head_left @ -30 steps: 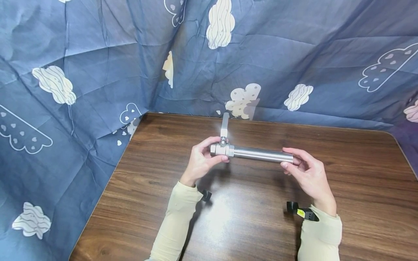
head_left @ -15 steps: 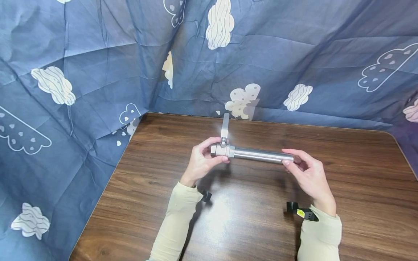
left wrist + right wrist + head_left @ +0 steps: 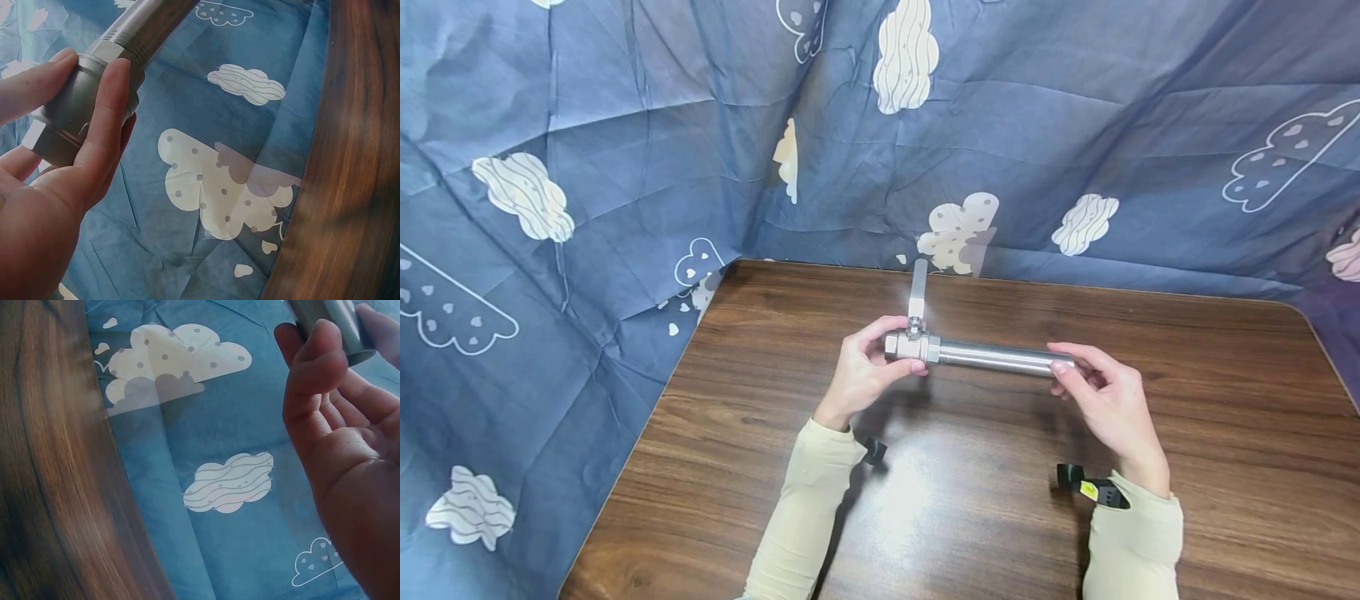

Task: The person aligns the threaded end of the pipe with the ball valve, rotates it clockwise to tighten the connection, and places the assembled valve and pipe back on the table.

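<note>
A silver ball valve [image 3: 907,346] with a flat lever handle [image 3: 917,292] pointing to the back is joined to a straight metal pipe [image 3: 992,356]. My left hand [image 3: 863,367] grips the valve body, thumb in front and fingers behind. Threads show where the pipe [image 3: 147,31] enters the hex end of the valve [image 3: 78,103] in the left wrist view. At the other end, my right hand [image 3: 1108,396] pinches the pipe between thumb and fingers. The right wrist view shows the pipe's open end [image 3: 337,328] among those fingertips. Valve and pipe are held over the table, roughly level.
The brown wood-grain table [image 3: 985,517] spreads below both hands. A blue cloth [image 3: 1030,142] with cloud prints hangs along its back and left edges. Black wrist cameras sit by both sleeves, the right one [image 3: 1070,477] over the table.
My right thumb has shifted slightly over the end of the pipe, and the lever has tipped a touch to the right. My left hand keeps its grip on the valve.
</note>
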`<move>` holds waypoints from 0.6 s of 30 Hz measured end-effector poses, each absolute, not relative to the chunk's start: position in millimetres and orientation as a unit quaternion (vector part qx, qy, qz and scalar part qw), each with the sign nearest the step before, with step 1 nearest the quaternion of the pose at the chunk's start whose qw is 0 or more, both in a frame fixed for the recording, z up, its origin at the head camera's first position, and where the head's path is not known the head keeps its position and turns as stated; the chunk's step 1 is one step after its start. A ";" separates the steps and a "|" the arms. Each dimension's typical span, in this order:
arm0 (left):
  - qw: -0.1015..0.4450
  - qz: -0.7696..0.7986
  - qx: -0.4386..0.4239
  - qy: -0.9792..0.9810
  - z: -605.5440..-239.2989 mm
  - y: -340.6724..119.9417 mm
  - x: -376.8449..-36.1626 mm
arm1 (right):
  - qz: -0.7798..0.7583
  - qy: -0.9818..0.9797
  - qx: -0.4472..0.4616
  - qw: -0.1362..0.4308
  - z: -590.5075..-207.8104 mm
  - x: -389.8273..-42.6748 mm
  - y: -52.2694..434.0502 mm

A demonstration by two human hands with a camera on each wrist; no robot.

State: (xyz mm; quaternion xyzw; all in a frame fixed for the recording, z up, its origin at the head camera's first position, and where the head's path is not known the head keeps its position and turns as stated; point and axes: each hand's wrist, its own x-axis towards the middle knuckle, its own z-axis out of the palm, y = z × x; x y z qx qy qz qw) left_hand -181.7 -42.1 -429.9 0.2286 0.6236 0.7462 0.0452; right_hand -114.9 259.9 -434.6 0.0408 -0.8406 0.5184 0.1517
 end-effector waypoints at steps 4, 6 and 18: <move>0.041 0.746 0.232 0.623 -430.0 -42.0 -181.6 | 0.539 -0.826 0.053 0.153 -435.1 -115.6 259.5; 0.040 0.747 0.231 0.623 -430.0 -41.9 -181.6 | 0.572 -0.802 0.077 0.152 -435.2 -116.5 259.1; 0.043 0.757 0.224 0.612 -430.4 -42.8 -182.1 | 0.668 -0.718 0.140 0.136 -433.6 -116.8 257.7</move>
